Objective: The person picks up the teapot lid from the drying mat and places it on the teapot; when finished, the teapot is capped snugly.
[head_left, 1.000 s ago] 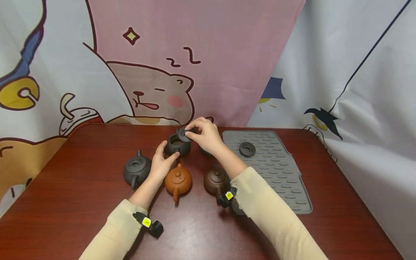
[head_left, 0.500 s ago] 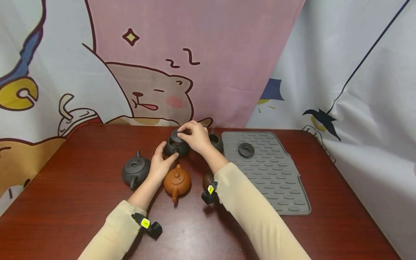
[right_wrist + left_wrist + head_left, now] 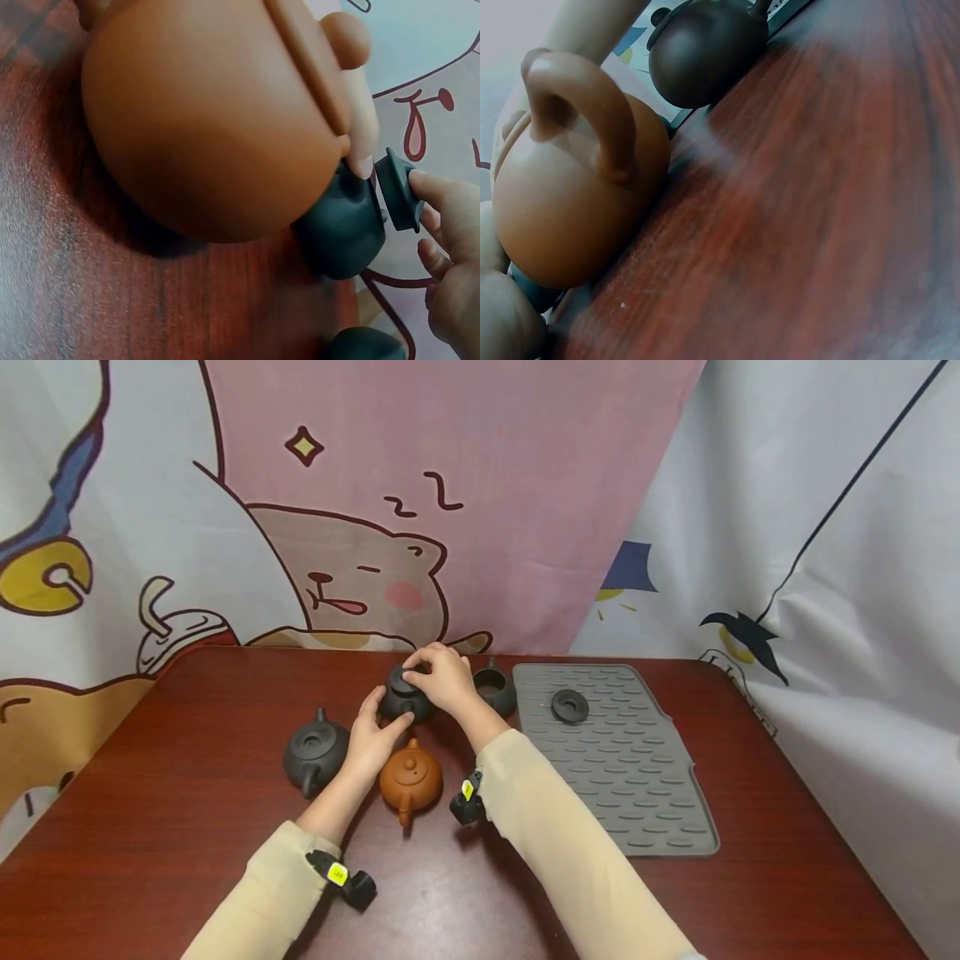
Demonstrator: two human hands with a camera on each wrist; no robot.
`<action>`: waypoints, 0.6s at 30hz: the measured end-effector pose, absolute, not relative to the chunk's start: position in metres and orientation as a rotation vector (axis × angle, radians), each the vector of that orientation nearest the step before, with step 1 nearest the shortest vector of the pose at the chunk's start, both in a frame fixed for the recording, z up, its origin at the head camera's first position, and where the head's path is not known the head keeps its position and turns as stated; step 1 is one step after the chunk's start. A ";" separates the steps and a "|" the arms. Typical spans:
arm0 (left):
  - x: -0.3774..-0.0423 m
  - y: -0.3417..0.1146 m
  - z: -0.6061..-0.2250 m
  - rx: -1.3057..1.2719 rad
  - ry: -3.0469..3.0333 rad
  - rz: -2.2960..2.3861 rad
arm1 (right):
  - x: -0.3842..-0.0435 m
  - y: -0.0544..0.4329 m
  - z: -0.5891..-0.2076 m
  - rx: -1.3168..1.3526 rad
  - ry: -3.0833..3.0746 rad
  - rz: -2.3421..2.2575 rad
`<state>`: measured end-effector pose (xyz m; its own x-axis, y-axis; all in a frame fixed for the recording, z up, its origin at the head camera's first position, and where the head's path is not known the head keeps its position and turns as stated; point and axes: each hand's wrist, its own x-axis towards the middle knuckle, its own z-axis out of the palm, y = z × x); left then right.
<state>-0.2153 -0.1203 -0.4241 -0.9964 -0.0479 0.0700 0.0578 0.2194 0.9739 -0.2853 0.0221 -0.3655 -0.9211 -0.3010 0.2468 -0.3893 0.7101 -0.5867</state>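
At the back of the table, my left hand [image 3: 369, 739] holds a small black teapot [image 3: 405, 708], thumb and fingers on either side of its body. My right hand [image 3: 446, 679] pinches a dark lid [image 3: 397, 191] by its knob, just over that pot's mouth. The right wrist view shows a narrow gap between lid and rim. An orange teapot [image 3: 411, 781], lid on, stands in front of the black one. To the left of my left hand is a dark grey lidded teapot [image 3: 315, 752].
An open dark pot [image 3: 495, 687] stands right of my right hand. A grey ridged mat [image 3: 637, 777] lies at the right, bearing a round black lid [image 3: 570, 706]. The left wrist view shows a dark brown teapot [image 3: 705, 52]. A printed curtain [image 3: 525, 527] hangs behind the table.
My right hand has moved left with the lid, bringing it from beside the black teapot's mouth to over it. My left hand has stayed put. The open pot at right has come into sight.
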 end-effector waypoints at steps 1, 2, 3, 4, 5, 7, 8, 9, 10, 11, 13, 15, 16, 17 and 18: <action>-0.215 -0.121 -0.424 -0.013 -2.387 -1.914 | -0.286 0.022 -0.367 0.558 -2.788 0.999; -0.215 -0.121 -0.424 -0.013 -2.388 -1.913 | -0.286 0.021 -0.369 0.551 -2.793 0.998; -0.215 -0.121 -0.424 -0.013 -2.390 -1.914 | -0.286 0.021 -0.370 0.544 -2.796 1.002; -0.215 -0.120 -0.425 -0.013 -2.389 -1.916 | -0.286 0.021 -0.371 0.535 -2.798 1.004; -0.215 -0.120 -0.425 -0.016 -2.383 -1.922 | -0.286 0.021 -0.372 0.529 -2.798 1.008; -0.215 -0.119 -0.425 -0.019 -2.374 -1.922 | -0.287 0.021 -0.373 0.522 -2.795 1.017; -0.215 -0.119 -0.424 -0.019 -2.371 -1.923 | -0.287 0.021 -0.374 0.521 -2.794 1.021; -0.215 -0.118 -0.424 -0.021 -2.366 -1.925 | -0.287 0.021 -0.375 0.522 -2.793 1.024; -0.215 -0.118 -0.424 -0.026 -2.360 -1.929 | -0.287 0.021 -0.375 0.524 -2.794 1.025; -0.215 -0.118 -0.424 -0.029 -2.353 -1.935 | -0.287 0.020 -0.376 0.529 -2.796 1.025; -0.215 -0.118 -0.423 -0.030 -2.349 -1.933 | -0.287 0.020 -0.377 0.536 -2.802 1.020; -0.215 -0.118 -0.423 -0.031 -2.349 -1.927 | -0.288 0.019 -0.378 0.539 -2.810 1.016; -0.215 -0.119 -0.423 -0.034 -2.349 -1.925 | -0.288 0.019 -0.379 0.540 -2.811 1.017; -0.215 -0.119 -0.422 -0.032 -2.348 -1.921 | -0.288 0.019 -0.379 0.541 -2.811 1.019; -0.214 -0.119 -0.422 -0.030 -2.348 -1.917 | -0.287 0.019 -0.379 0.544 -2.812 1.021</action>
